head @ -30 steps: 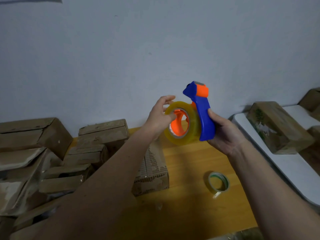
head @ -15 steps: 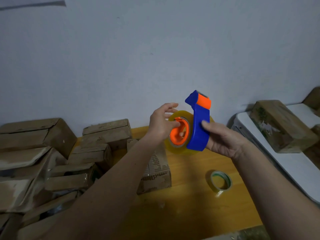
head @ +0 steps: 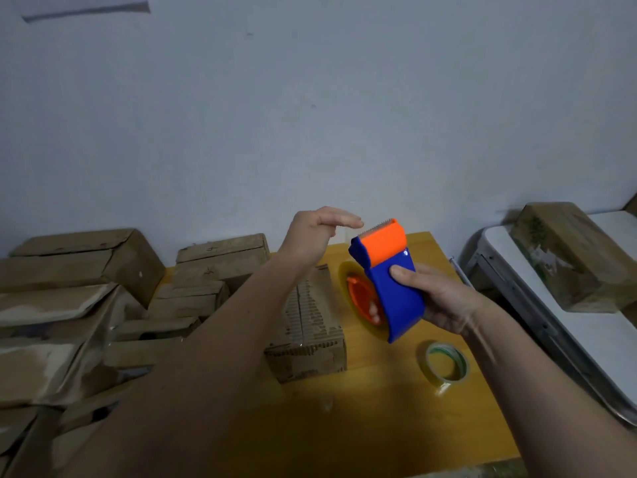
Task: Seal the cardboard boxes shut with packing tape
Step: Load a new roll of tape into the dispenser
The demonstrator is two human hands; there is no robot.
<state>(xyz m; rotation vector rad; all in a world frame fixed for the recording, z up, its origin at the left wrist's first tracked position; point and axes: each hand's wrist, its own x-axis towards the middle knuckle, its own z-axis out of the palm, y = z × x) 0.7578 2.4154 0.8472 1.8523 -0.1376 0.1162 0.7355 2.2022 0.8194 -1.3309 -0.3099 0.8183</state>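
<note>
I log a yellow wooden table [head: 396, 426], its top lit warm against the dim room; behind it a plain pale wall [head: 310, 115], unmarked but for small specks; at the wall's upper left corner a pale sheet or panel edge [head: 86, 8], too cropped for me to identify; to the right of the table, just beside its far edge, a white folding table [head: 593, 336] with a grey metal frame [head: 517, 294] visible along its near side; the white surface runs off the right border, and its legs I cannot make out.
</note>
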